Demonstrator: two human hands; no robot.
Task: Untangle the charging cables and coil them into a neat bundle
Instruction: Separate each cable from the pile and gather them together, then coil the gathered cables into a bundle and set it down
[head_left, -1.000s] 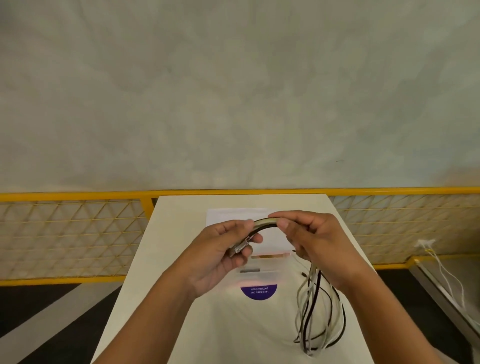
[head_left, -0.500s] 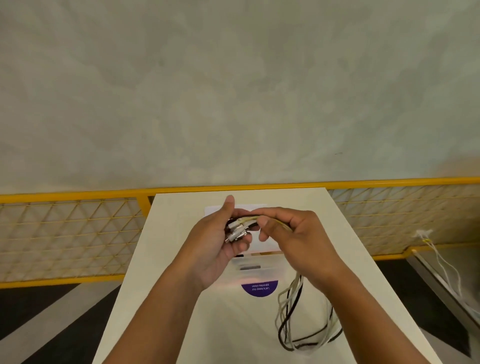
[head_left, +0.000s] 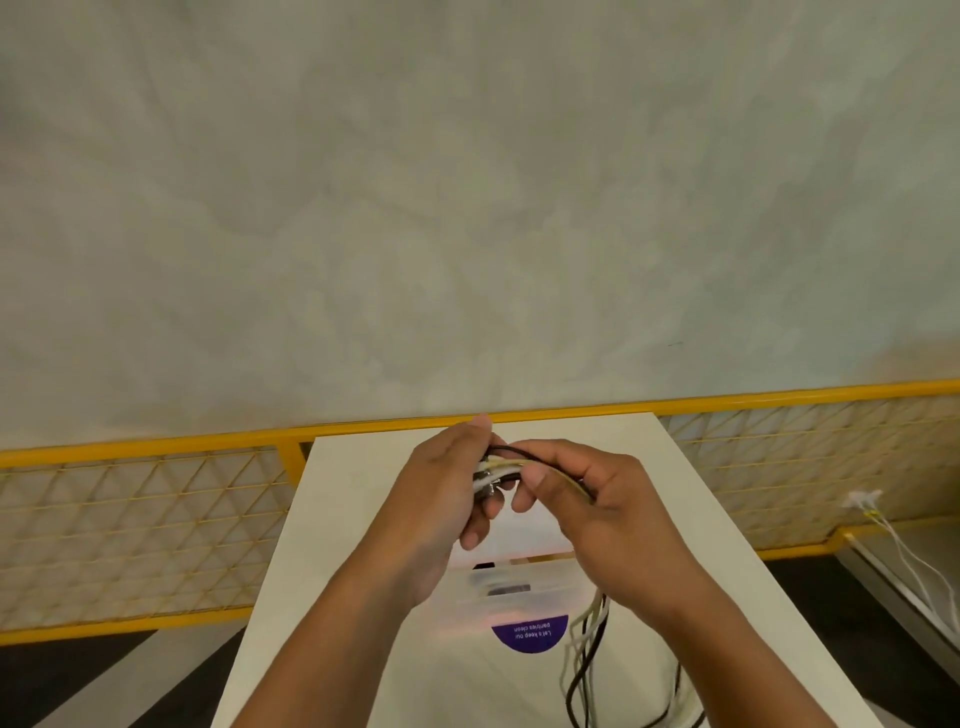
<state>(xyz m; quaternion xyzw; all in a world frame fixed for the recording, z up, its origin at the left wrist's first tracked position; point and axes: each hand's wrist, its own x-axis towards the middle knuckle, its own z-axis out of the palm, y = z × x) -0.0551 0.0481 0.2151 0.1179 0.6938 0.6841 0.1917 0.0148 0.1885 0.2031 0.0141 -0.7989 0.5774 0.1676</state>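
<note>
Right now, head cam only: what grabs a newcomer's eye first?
Two bare hands meet over the pale rectangular table: the left hand grips the plug ends of the thin black, white and yellowish charging cables, and the right hand pinches them just beside it. Their slack loops drop below the right wrist, next to a round purple sticker. A yellow mesh fence runs behind the table.

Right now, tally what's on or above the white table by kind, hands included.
Hands: 2, left hand and right hand
Charging cable bundle, gripped by both hands: 1
Clear plastic box: 1
Purple round sticker: 1
Total: 5
</note>
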